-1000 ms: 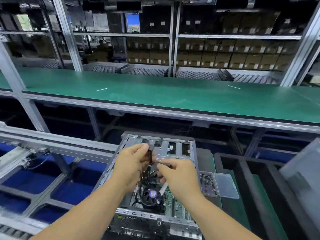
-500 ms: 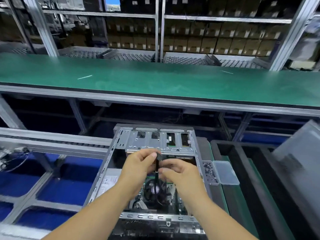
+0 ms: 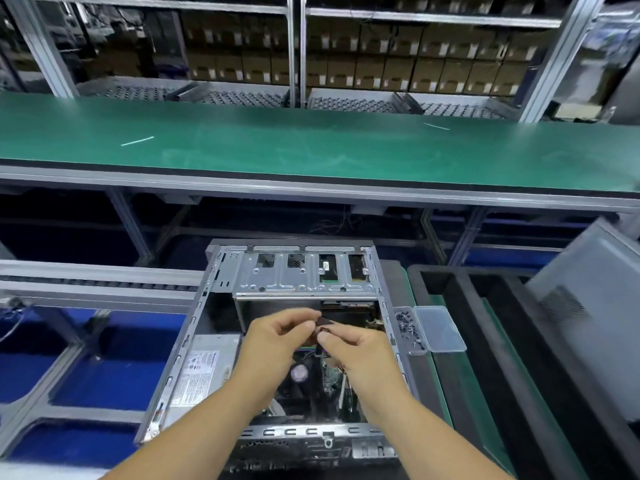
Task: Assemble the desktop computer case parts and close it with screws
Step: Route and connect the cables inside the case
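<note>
An open grey desktop case (image 3: pixel 194 327) lies flat below me with its side off. Inside show a metal drive cage (image 3: pixel 294 275), a power supply with a white label (image 3: pixel 204 368) and a black CPU fan (image 3: pixel 299 372). My left hand (image 3: pixel 277 337) and my right hand (image 3: pixel 349 348) meet over the middle of the case. Both pinch a small black cable connector (image 3: pixel 322 325) whose wire hangs down toward the motherboard. A grey side panel (image 3: pixel 585 306) leans at the far right.
A clear plastic box of screws (image 3: pixel 408 327) with its lid open sits right of the case. Black foam trays (image 3: pixel 485 341) fill the right side. A long green bench (image 3: pixel 311 143) runs across behind. Roller conveyor rails (image 3: pixel 97 282) lie to the left.
Both hands with the connector have moved a little farther into the case, toward the drive cage. My head has tilted down, so the case sits higher in view.
</note>
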